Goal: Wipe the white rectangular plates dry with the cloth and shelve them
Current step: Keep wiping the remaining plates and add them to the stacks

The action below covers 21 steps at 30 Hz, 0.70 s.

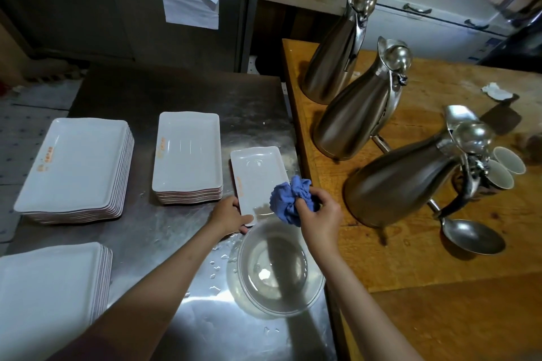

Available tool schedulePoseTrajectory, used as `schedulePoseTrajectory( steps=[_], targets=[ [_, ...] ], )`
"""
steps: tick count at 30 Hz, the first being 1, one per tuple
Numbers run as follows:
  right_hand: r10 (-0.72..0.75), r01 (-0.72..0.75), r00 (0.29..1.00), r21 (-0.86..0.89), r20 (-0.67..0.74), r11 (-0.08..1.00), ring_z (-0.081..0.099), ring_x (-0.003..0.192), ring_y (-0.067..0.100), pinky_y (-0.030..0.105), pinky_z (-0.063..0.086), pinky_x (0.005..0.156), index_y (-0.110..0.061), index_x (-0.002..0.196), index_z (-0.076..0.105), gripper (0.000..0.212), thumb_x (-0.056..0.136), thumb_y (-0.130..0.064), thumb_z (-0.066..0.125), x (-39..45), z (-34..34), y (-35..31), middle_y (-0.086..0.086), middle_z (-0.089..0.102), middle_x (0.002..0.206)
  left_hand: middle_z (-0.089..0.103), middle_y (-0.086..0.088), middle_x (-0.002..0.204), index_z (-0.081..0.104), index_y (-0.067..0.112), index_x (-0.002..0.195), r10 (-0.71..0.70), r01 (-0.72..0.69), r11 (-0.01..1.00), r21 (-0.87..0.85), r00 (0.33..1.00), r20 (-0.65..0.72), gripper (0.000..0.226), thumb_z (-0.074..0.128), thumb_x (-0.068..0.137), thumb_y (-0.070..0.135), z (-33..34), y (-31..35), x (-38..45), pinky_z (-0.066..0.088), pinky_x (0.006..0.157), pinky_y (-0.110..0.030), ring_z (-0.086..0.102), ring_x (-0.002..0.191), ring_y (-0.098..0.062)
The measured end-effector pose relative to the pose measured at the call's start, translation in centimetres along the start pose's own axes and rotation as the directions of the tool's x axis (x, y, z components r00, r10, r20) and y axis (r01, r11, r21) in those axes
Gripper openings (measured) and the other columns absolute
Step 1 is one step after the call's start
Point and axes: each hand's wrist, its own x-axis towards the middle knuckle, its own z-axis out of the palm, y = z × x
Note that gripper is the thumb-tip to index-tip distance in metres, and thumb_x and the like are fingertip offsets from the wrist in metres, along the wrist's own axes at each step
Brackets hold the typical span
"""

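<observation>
While the small white plate (pixel 258 182) lies flat on the wet steel table (pixel 176 231), the left hand (pixel 227 217) pinches its near corner and the right hand (pixel 321 218) clamps the bunched blue cloth (pixel 289 199) over its edge. It looks stiff, breakable and slippery; hold the rims

Bunched blue cloth (pixel 289 199) on one flat, seemingly wet plate (pixel 255 182).

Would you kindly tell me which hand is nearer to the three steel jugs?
The right hand, bunching the blue cloth, is just left of the nearest steel jug. The left hand is farther left, at the plate.
</observation>
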Motion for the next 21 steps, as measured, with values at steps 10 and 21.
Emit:
schedulePoseTrajectory(
  steps=[10, 21],
  targets=[
    [-0.01, 0.01, 1.0, 0.009, -0.014, 1.0, 0.062, 0.083, 0.009, 0.024, 0.053, 0.075, -0.007, 0.104, 0.069, 0.024, 0.081, -0.006, 0.066, 0.3, -0.2, -0.2, -0.001, 0.068, 0.092, 0.06, -0.018, 0.11, 0.043, 0.005, 0.121, -0.071, 0.091, 0.921, -0.378, 0.995, 0.065, 0.044, 0.054, 0.084, -0.018, 0.3, 1.8, -0.7, 0.055, 0.045, -0.024, 0.062, 0.082, -0.029],
    [-0.038, 0.04, 0.997, 0.036, -0.06, 0.999, 0.056, 0.072, -0.007, -0.002, 0.039, 0.064, -0.005, 0.103, 0.069, 0.023, 0.081, -0.004, 0.067, 0.9, -1.4, -1.2, -0.006, 0.064, 0.086, 0.06, -0.019, 0.102, 0.043, 0.011, 0.115, -0.006, 0.022, 0.932, -0.361, 0.999, 0.045, 0.041, 0.048, 0.086, -0.017, -0.4, 3.9, -1.2, 0.054, 0.045, -0.023, 0.064, 0.043, -0.014]
  ],
)
